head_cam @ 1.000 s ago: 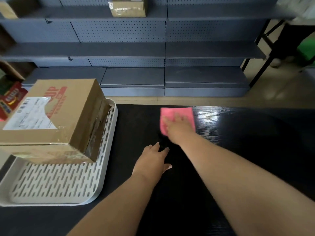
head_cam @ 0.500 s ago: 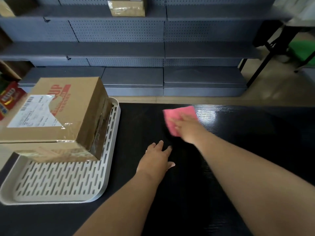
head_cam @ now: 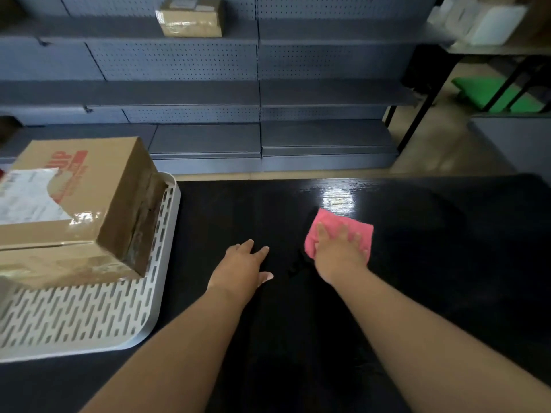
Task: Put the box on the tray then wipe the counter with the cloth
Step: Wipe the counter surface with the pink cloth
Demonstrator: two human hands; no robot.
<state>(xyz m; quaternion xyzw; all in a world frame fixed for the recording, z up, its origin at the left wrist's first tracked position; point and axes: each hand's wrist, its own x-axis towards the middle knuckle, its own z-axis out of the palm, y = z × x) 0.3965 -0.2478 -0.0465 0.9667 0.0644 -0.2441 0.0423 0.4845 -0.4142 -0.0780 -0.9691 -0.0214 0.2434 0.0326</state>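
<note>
Cardboard box seated on the white slotted tray at the counter's left; first step complete, wiping in hand. Right hand, fingers spread, presses the pink cloth flat on the dark counter; left hand lies open, apparently resting on the surface. Next move, presumably: sweep the cloth under steady pressure across unwiped areas

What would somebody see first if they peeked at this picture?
Probably the bright pink cloth, pressed flat under the right hand on the shiny black counter. Next, the big cardboard box sitting on the white slotted tray at the left. The left hand rests empty between them.
</note>
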